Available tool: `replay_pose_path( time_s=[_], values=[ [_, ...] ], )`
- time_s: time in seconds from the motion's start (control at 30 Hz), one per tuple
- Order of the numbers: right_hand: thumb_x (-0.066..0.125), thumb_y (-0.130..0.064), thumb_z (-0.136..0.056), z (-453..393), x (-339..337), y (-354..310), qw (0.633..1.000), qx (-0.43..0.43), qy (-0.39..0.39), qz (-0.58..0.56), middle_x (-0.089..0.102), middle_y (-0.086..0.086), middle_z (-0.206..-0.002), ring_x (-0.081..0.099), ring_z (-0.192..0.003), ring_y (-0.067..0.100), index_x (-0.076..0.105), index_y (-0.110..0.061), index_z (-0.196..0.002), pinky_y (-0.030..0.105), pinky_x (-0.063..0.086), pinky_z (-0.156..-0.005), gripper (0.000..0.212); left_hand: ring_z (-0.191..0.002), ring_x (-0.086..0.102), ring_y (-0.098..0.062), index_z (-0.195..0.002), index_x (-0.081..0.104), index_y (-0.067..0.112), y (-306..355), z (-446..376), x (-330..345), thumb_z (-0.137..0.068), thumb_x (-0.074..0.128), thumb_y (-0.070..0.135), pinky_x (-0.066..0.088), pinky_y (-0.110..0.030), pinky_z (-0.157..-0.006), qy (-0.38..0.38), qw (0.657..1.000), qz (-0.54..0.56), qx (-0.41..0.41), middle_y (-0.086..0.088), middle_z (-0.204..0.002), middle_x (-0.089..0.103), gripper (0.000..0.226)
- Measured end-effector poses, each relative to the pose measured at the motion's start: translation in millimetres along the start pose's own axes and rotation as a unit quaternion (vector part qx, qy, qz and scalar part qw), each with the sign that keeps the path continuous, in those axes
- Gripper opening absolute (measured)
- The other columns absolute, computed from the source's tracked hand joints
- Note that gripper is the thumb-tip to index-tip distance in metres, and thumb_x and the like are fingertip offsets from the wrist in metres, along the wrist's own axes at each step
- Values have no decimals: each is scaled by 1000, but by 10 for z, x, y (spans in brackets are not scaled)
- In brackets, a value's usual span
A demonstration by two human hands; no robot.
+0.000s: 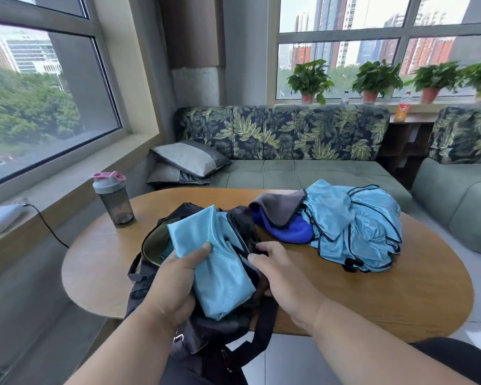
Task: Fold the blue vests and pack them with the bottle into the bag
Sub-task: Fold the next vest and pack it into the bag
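A black bag (156,243) lies open at the near edge of the wooden table (372,295). My left hand (175,284) grips a folded light-blue vest (217,262) that slants over the bag's opening. My right hand (278,270) pinches the bag's right rim beside the vest. A heap of unfolded light-blue vests (356,226) with dark trim lies on the table to the right. The grey shaker bottle (114,198) with a pink lid stands upright at the table's far left.
A dark-blue cloth (286,232) and a grey cloth (281,207) lie between the bag and the vest heap. A green sofa (303,173) with grey cushions (186,159) runs behind the table. A white device (0,218) with a black cable sits on the window sill at left.
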State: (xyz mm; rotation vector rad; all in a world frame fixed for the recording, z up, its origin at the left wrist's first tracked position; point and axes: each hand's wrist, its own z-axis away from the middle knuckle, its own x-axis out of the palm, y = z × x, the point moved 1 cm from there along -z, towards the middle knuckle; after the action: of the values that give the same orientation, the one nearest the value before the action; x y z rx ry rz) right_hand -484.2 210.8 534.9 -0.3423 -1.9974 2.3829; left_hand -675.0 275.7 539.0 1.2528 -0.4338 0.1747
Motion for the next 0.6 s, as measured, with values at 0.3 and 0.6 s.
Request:
replay_pose_path(
  time_s=[0.3,0.6],
  values=[
    [59,-80,-81,-495,79,-167,955,-32,104,275,63,-7,-83,62,-77,13,50,-33,-107,34,46,-66,54,-94,77,-43,-123,69,3,183,-423,-537,-94,73,13,62,-52,-75,87,989,-86,-83,-24,-111,77,31],
    [56,-42,-92,-927,324,-356,908,-59,27,414,36,1,-61,38,-61,24,35,-17,-62,36,28,-55,44,-93,77,-47,-120,69,6,110,-671,-792,-86,77,10,59,-66,-91,81,958,-244,-126,-24,-102,78,36]
  ],
)
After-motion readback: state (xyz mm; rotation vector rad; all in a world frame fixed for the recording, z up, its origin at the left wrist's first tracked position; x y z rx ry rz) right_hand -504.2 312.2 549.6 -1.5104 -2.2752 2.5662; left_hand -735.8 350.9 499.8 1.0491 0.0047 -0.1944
